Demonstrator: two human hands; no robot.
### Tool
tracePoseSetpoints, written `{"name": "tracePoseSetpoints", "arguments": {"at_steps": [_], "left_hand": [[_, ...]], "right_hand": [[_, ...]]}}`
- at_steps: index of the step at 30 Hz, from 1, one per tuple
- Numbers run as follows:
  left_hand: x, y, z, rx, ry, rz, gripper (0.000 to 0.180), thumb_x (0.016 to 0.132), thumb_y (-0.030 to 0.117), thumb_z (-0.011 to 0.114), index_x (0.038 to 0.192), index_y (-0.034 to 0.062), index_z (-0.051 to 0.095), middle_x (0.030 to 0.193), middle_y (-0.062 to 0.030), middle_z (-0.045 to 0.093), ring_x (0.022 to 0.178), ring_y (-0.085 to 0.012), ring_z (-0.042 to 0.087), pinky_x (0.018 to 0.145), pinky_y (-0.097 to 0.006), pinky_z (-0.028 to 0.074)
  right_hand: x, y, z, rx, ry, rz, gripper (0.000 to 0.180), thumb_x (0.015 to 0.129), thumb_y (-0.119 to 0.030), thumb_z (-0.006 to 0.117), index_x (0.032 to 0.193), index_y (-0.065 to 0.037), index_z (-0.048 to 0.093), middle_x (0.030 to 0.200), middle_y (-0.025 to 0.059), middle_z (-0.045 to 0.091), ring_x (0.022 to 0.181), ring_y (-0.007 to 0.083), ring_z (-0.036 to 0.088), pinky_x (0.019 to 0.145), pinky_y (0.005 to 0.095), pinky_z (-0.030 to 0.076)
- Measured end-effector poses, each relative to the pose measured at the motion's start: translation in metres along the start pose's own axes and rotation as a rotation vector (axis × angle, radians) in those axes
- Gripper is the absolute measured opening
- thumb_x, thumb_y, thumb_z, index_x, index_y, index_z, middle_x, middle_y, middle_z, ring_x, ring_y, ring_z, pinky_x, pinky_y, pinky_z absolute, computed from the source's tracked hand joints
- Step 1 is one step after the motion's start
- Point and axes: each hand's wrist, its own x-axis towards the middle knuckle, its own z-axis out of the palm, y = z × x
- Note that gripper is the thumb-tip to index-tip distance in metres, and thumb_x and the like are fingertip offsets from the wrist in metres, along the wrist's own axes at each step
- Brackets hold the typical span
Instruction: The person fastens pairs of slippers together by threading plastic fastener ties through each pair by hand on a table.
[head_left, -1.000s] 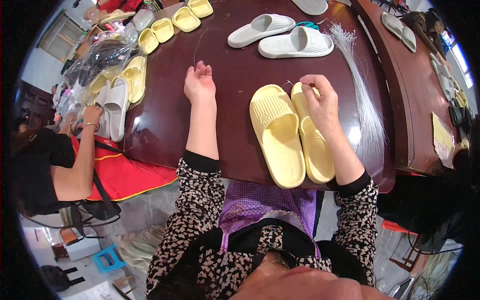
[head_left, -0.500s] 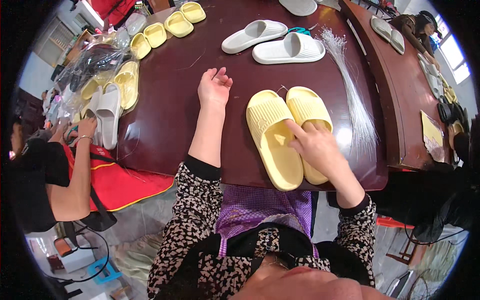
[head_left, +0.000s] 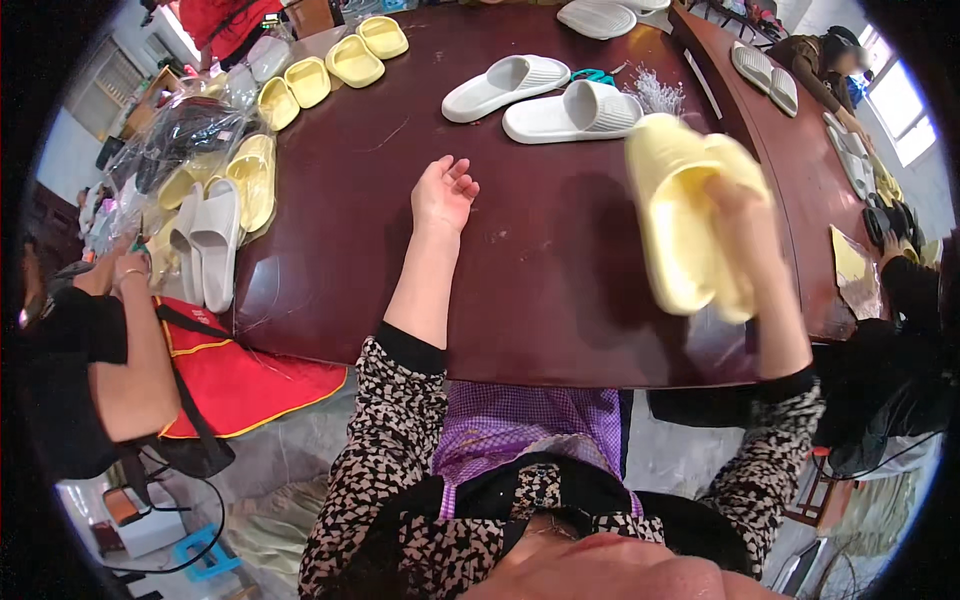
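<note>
My right hand (head_left: 742, 225) grips a pair of yellow slide slippers (head_left: 672, 245), fingers inside the strap opening of one of them. The pair is slightly blurred and hangs above the right part of the dark red table (head_left: 520, 300), casting a shadow on it. My left hand (head_left: 445, 197) is over the middle of the table, holding nothing, its fingers loosely bent and apart. Beyond the hands lie two pale grey slides (head_left: 505, 88), with teal-handled scissors (head_left: 597, 76) behind them. A bundle of thin whitish strands (head_left: 658, 92) is mostly hidden by the yellow pair.
Several yellow slippers (head_left: 355, 62) line the table's far left. Clear plastic bags (head_left: 205, 120) and another grey pair (head_left: 213, 240) lie near a co-worker's hands (head_left: 130, 270). On the right, a second table (head_left: 790, 230) carries more slippers; another person leans over its far side.
My right hand has closed on the yellow slippers and lifted them off the table, up and to the right, over the strands. My left hand has shifted slightly right.
</note>
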Motion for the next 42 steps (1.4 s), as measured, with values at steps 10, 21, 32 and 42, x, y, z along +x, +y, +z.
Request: {"name": "tracePoseSetpoints", "arguments": {"at_steps": [10,21,32,42], "left_hand": [[-0.005,-0.020,0.010,0.030,-0.058,-0.094,0.024,0.088,0.011,0.049,0.111,0.0020,0.048,0.088,-0.0094,0.058,0.061,-0.0136,0.050,0.061,-0.030,0.046],[-0.001,-0.033,0.007,0.067,-0.189,-0.086,0.022,0.087,0.014,0.053,0.105,0.0023,0.050,0.082,-0.0102,0.059,0.056,-0.0155,0.052,0.050,-0.032,0.046],[-0.006,-0.033,0.011,0.064,-0.182,-0.134,0.024,0.087,0.012,0.052,0.109,0.0026,0.048,0.083,-0.0107,0.058,0.056,-0.0132,0.053,0.051,-0.030,0.046],[0.003,-0.029,0.007,0.055,-0.180,-0.137,0.024,0.086,0.011,0.052,0.109,0.0027,0.048,0.082,-0.0101,0.058,0.057,-0.0128,0.053,0.052,-0.030,0.045]], "right_hand": [[0.086,0.145,-0.064,-0.344,0.203,0.215,0.029,0.087,-0.020,0.046,0.111,-0.014,0.062,0.105,0.0173,0.063,0.099,0.0324,0.059,0.085,0.0394,0.045],[0.218,-0.064,0.101,-0.612,-0.001,-0.561,0.052,0.084,-0.018,0.053,0.133,-0.031,0.042,0.131,0.0063,0.047,0.109,0.0283,0.053,0.085,0.0444,0.043],[0.252,-0.073,0.164,-0.738,-0.206,-0.503,0.037,0.090,-0.015,0.045,0.127,-0.018,0.044,0.097,0.0075,0.065,0.087,0.0228,0.065,0.067,0.0327,0.053],[0.237,-0.075,0.156,-0.744,-0.212,-0.575,0.027,0.087,-0.013,0.048,0.113,-0.009,0.047,0.094,0.0124,0.064,0.089,0.0279,0.064,0.070,0.0352,0.053]]}}
